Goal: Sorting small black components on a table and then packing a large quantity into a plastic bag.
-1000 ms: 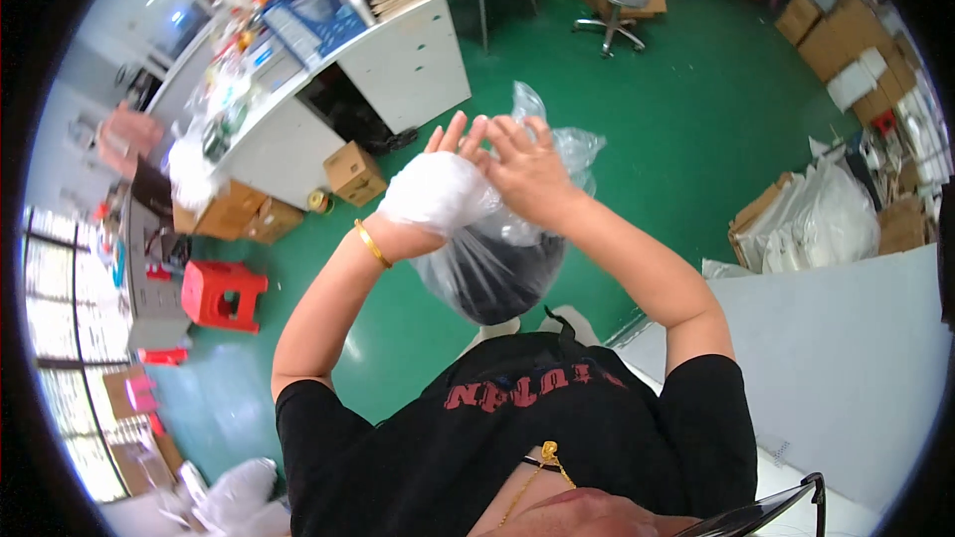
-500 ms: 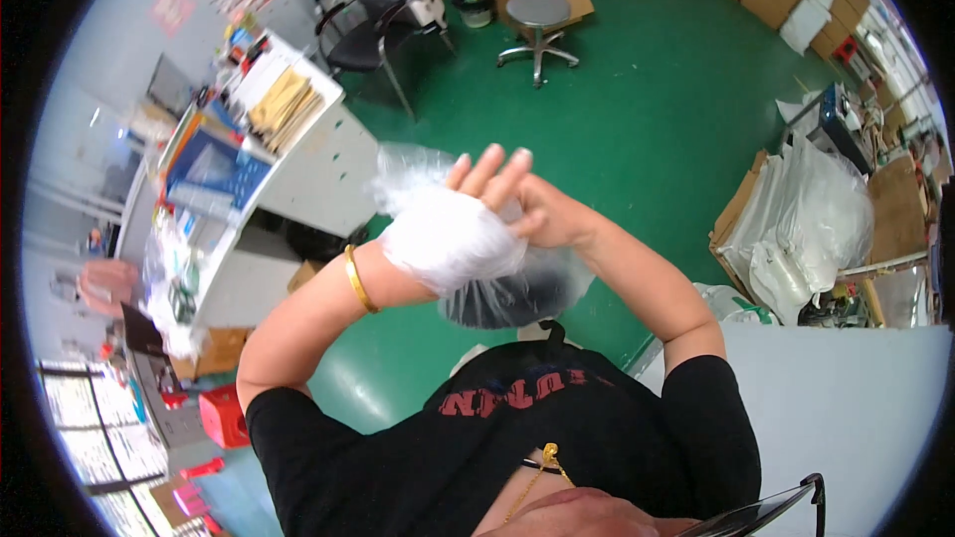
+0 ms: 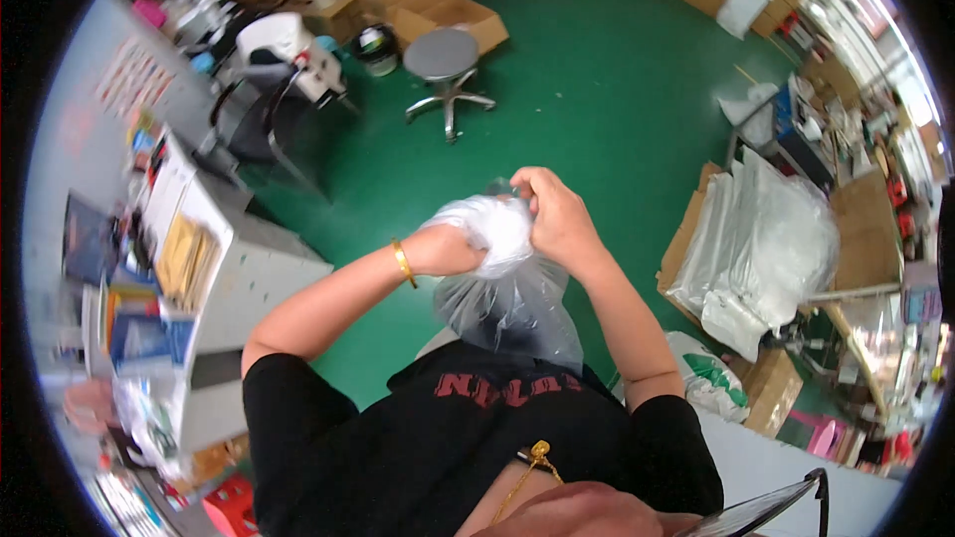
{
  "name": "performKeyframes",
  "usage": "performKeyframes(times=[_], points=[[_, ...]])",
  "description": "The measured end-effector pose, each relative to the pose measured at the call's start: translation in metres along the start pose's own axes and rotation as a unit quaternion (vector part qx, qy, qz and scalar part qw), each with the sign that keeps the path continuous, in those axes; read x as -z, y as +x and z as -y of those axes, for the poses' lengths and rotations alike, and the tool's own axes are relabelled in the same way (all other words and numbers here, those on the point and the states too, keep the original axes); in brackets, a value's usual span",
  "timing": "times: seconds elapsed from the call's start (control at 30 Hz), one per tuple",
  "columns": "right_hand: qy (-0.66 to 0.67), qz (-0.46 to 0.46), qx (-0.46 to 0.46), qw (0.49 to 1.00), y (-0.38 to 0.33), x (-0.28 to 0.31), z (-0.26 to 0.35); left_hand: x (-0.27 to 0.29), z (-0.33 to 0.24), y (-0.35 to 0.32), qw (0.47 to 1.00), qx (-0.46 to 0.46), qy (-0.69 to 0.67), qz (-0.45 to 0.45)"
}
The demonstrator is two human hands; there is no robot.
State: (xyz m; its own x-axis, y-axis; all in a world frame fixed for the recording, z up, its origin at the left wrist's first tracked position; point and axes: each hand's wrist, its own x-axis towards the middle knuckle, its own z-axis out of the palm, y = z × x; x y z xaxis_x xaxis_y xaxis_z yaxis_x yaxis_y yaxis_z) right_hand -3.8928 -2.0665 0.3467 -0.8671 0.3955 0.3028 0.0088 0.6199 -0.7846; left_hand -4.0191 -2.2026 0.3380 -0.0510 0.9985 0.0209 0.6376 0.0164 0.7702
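Observation:
A clear plastic bag (image 3: 512, 306) hangs in front of my chest, its upper part gathered into a whitish bunch (image 3: 499, 229) between my hands. My left hand (image 3: 448, 251) is closed on the left side of this bunch, with folds of plastic covering some of its fingers. On the other side my right hand (image 3: 560, 221) is closed too, its bent fingers pinching the plastic at the top. Whether something white lies inside the bunch I cannot tell. A gold bangle (image 3: 403, 263) circles my left wrist.
To the left stands a white desk (image 3: 261, 273) with envelopes (image 3: 189, 259) and folders. A grey stool (image 3: 442, 56) and a black chair (image 3: 264, 129) are ahead. At the right, a carton (image 3: 686, 229) holds plastic sheeting (image 3: 756, 239). A green-and-white bag (image 3: 711, 378) lies nearby.
My left hand has turned from spread fingers wrapped in plastic to a closed grip. My right hand now pinches the bunch's right side, and the bag hangs lower. The view has swung right.

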Motion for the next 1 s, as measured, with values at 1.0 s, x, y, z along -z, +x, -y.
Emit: performKeyframes(times=[1.0], points=[[0.298, 0.007, -0.236, 0.925, 0.509, 0.235, -0.446, 0.145, 0.242, 0.679, 0.992, 0.07, -0.101, -0.017]])
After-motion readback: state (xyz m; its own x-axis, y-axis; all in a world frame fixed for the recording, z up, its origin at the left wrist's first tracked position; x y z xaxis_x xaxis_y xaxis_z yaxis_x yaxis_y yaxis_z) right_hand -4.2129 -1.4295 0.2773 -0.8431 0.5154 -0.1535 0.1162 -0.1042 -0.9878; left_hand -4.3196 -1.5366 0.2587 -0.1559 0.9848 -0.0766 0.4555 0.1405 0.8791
